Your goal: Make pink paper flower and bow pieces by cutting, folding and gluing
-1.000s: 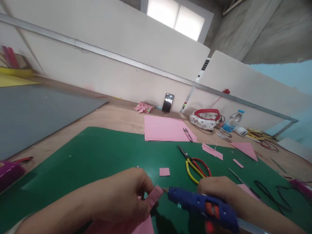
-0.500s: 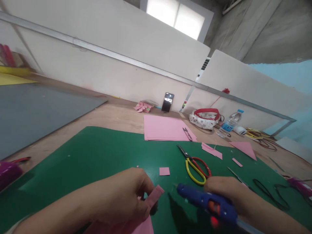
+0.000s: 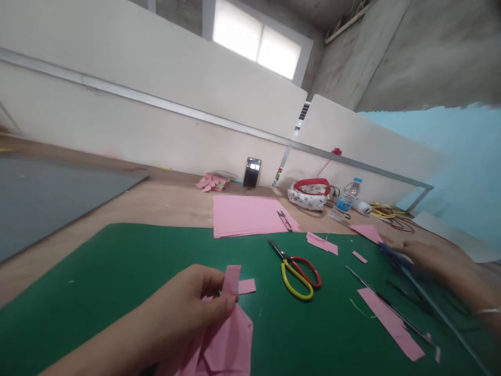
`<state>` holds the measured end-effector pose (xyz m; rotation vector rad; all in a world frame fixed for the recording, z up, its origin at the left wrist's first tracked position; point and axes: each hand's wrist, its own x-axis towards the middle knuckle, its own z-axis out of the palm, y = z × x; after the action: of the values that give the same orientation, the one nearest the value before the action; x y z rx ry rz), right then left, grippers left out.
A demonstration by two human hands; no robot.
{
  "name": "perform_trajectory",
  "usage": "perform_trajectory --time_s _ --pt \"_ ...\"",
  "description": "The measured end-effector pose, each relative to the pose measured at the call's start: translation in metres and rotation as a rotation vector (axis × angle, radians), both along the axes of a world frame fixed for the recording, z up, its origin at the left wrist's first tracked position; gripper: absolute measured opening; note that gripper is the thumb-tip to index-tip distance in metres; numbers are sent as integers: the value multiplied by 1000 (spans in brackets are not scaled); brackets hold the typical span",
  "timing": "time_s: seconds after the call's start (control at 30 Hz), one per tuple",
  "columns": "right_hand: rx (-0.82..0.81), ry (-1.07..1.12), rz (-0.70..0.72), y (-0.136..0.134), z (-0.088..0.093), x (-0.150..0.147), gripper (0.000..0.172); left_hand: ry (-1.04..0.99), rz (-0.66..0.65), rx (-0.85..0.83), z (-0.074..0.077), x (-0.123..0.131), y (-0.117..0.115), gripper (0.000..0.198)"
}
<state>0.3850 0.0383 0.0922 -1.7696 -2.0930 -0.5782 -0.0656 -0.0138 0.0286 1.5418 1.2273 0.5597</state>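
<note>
My left hand (image 3: 203,292) is closed, pinching a narrow folded strip of pink paper (image 3: 231,279) between thumb and fingers. Below it hangs a larger folded pink paper piece (image 3: 229,342), partly hidden by the hand. Far to the right, my right hand (image 3: 418,256) is closed on a blue glue gun (image 3: 393,256), both smeared by motion. A long pale rod trails from the gun's back end toward the lower right. Beside my left fingertips lies a small pink paper rectangle (image 3: 247,286). Scissors (image 3: 299,277) with red and yellow handles rest between the two hands.
A green mat (image 3: 136,271) covers the table. Pink sheets (image 3: 246,214) carry thread snips (image 3: 285,221). Behind stand a phone (image 3: 251,173), a white pouch (image 3: 309,196) and a water bottle (image 3: 346,201). Tweezers (image 3: 371,290) and a pink strip (image 3: 391,324) lie at right.
My right hand has carried the glue gun away from the left hand, far to the right. The paper strip in my left hand now points more upright. The view has shifted rightward.
</note>
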Motion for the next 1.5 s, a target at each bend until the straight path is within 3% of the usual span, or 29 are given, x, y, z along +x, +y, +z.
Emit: perform_trajectory --time_s 0.1,0.2,0.27,0.37,0.43,0.63,0.8,0.97,1.1,1.37,1.5 --pt "-175 80 151 11 -2 -52 16 -38 32 2 5 1 2 21" --pt "-350 207 357 2 -10 -137 23 -65 15 27 5 0 1 26" --pt "-622 564 549 -13 -20 -196 20 -19 18 84 6 0 0 28" --pt "-838 998 514 -31 -40 -261 26 106 34 206 7 -1 -1 26" --pt "-863 1067 503 -37 -50 -281 29 158 36 258 6 -2 -1 24" --pt "-821 1019 568 -40 -55 -287 14 30 -22 202 1 -1 1 20" --pt "-819 1102 616 -37 -62 -283 14 -62 -30 58 6 1 0 24" --pt "-724 1166 658 -34 -71 -286 14 -179 -37 -86 3 0 3 16" --pt "-660 1251 736 -35 -76 -290 22 -148 -39 -92 1 -2 4 13" --pt "-451 1186 837 -31 -85 -290 7 -117 -22 -133 4 -3 4 14" --pt "-435 1164 923 -26 -86 -285 13 -59 -51 -144 6 -5 4 18"
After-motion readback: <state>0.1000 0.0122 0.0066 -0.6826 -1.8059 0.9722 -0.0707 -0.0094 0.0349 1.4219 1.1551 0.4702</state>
